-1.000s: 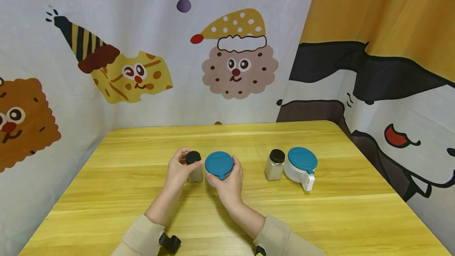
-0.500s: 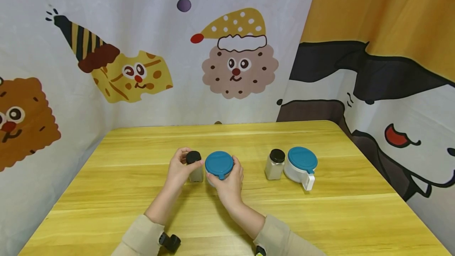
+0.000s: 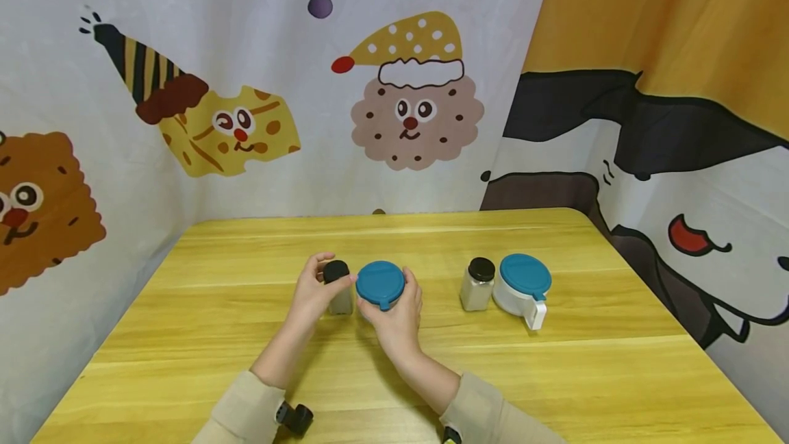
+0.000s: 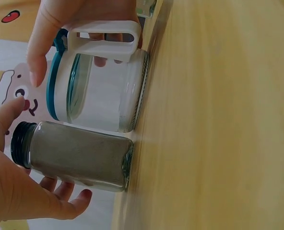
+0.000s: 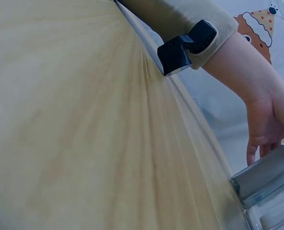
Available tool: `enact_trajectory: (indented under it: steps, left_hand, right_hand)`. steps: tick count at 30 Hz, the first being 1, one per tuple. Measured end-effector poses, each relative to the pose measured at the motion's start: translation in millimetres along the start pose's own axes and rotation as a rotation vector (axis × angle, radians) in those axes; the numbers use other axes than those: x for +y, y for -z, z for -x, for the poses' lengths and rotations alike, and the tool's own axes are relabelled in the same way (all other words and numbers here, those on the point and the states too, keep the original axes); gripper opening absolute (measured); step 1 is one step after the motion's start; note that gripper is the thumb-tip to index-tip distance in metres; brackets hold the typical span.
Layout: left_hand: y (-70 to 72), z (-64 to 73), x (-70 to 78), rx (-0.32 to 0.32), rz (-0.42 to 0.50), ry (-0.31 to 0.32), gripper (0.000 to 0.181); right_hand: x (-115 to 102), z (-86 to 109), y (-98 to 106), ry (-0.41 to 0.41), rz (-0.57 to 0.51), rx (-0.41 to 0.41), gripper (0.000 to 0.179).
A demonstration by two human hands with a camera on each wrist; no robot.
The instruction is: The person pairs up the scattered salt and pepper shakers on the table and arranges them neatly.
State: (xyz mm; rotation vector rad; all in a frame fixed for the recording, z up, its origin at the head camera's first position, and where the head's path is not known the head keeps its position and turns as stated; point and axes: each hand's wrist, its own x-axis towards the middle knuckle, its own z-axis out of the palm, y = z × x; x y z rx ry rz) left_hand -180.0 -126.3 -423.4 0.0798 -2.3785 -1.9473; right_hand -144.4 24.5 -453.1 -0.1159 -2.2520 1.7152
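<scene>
A glass jar [image 4: 79, 153] with a black screw cap and grey-brown powder stands on the table. My left hand [image 3: 310, 299] is around its upper part, thumb extended past the cap and fingers loosely behind the body. Close beside it, a clear glass pot [image 4: 101, 93] with a blue lid [image 3: 380, 284] and a white handle [image 4: 103, 50] stands upright. Around the pot's right side is my right hand [image 3: 399, 321], its thumb off the lid in the left wrist view, its fingers partly hidden behind the handle and glass.
Farther right on the wooden table [image 3: 585, 375] stand a second black-capped jar [image 3: 477, 288] with pale contents and a second blue-lidded pot [image 3: 522, 286], side by side. A printed curtain [image 3: 246, 19] hangs behind the table's far edge.
My left fingers have lifted slightly and the thumb has shifted a little right across the cap. The right thumb has risen slightly at the lid's front. Both containers stay in place.
</scene>
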Motion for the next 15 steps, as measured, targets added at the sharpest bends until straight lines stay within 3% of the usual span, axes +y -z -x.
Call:
enact_trajectory:
  steps: [15]
  left_hand:
    - [1.8, 0.2, 3.8, -0.015, -0.017, -0.024, 0.058]
  right_hand:
    - [-3.3, -5.4, 2.3, 0.035, -0.026, -0.006, 0.093]
